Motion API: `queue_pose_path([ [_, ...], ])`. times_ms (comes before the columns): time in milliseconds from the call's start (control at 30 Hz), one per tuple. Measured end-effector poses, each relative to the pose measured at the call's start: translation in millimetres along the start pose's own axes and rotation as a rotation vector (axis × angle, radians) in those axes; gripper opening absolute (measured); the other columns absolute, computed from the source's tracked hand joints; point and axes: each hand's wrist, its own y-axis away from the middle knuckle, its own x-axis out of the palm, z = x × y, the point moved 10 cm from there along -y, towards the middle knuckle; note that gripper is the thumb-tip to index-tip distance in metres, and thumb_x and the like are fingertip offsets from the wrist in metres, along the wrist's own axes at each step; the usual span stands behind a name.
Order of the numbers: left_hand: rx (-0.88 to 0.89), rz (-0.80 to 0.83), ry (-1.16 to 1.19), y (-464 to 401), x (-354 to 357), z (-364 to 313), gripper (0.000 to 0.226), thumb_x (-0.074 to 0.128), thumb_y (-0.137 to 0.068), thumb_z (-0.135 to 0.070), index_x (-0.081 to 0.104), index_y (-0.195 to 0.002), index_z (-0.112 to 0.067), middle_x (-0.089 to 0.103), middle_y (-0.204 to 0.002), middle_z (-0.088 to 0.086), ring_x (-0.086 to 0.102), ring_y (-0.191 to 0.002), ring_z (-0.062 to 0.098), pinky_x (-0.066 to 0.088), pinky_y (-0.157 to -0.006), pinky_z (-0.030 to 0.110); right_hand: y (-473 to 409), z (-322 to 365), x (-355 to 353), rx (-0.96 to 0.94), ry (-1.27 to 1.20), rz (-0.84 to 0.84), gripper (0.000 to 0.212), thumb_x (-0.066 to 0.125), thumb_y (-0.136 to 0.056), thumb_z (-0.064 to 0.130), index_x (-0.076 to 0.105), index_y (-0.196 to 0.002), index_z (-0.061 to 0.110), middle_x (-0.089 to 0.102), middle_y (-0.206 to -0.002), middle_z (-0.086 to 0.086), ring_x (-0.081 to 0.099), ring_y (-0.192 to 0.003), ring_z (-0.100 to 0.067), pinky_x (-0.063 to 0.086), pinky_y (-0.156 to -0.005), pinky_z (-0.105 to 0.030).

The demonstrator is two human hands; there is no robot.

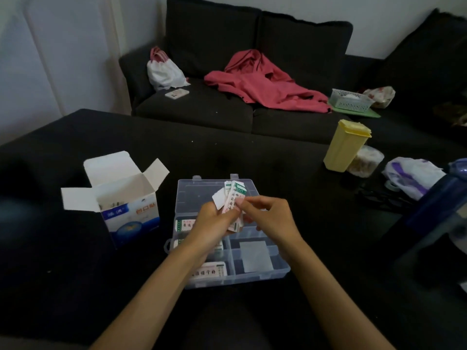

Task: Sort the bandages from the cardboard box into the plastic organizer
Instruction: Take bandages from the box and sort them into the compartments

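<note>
white bandages fanned in left hand; right hand pinches one above plastic organizer.

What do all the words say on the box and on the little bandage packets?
Cardboard box: blue and red Chinese characters on the front, too blurred to read.
Bandages in the left hand: green and red print, too small to read.
Bandages in the plastic organizer: a row of dark Chinese characters, too blurred to read for sure.
Nothing else shows any writing.
</note>
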Motion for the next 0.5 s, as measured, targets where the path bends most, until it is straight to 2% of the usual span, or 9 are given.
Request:
queue_pose_path([
  [100, -0.054, 0.014, 0.054, -4, 6, 5, 0.026, 0.049, -0.097, -0.018, 0.055, -0.121, -0.021, 0.066, -0.106, 0.002, 0.065, -0.093, 0.013, 0.054, -0.078, 0.027, -2, -4, -6, 0.025, -0.12, -0.008, 0.011, 0.067, -0.085, 0.023, 0.069, -0.095, 0.02, 0.069, -0.084, 0.005, 0.065, -0.063, 0.004, 0.042, -0.048, -0.004],
  [200, -0.088, 0.053, 0.222, -6, 11, 4, 0.023, 0.039, -0.1, -0.018, 0.053, -0.118, -0.019, 0.066, -0.106, 0.009, 0.065, -0.098, 0.02, 0.054, -0.083, 0.034, -5, -11, -11, 0.066, -0.185, -0.046, 0.006, 0.066, -0.085, 0.02, 0.068, -0.091, 0.021, 0.07, -0.083, 0.005, 0.065, -0.063, 0.004, 0.044, -0.049, -0.007],
  [267, -0.05, 0.042, 0.174, -8, 10, 1, 0.022, 0.038, -0.1, -0.014, 0.051, -0.115, -0.024, 0.066, -0.103, 0.005, 0.065, -0.097, 0.018, 0.055, -0.081, 0.031, -7, -13, -10, 0.092, -0.214, -0.049, 0.007, 0.065, -0.086, 0.02, 0.068, -0.093, 0.019, 0.069, -0.082, 0.004, 0.063, -0.057, 0.007, 0.042, -0.046, -0.005],
  [333, -0.01, 0.024, 0.075, -8, 10, 0, 0.03, 0.041, -0.099, -0.011, 0.052, -0.124, -0.023, 0.065, -0.108, 0.003, 0.065, -0.098, 0.017, 0.055, -0.081, 0.029, -8, -13, -8, 0.093, -0.206, -0.043, 0.01, 0.066, -0.086, 0.021, 0.068, -0.095, 0.018, 0.069, -0.084, 0.003, 0.062, -0.056, 0.007, 0.041, -0.045, -0.004],
  [400, 0.029, -0.002, 0.008, -9, 8, 0, 0.033, 0.045, -0.098, -0.01, 0.052, -0.128, -0.021, 0.066, -0.111, 0.003, 0.066, -0.096, 0.015, 0.056, -0.079, 0.027, -7, -11, -4, 0.074, -0.178, -0.019, 0.01, 0.068, -0.085, 0.022, 0.068, -0.094, 0.021, 0.068, -0.085, 0.004, 0.063, -0.059, 0.006, 0.042, -0.047, -0.005],
  [500, 0.073, -0.049, -0.041, -9, 5, -2, 0.029, 0.051, -0.096, -0.013, 0.057, -0.123, -0.02, 0.068, -0.107, 0.002, 0.067, -0.093, 0.012, 0.057, -0.077, 0.024, -7, -9, 0, 0.055, -0.154, 0.01, 0.012, 0.068, -0.084, 0.021, 0.068, -0.096, 0.023, 0.067, -0.085, 0.008, 0.064, -0.065, 0.001, 0.043, -0.049, -0.005],
])
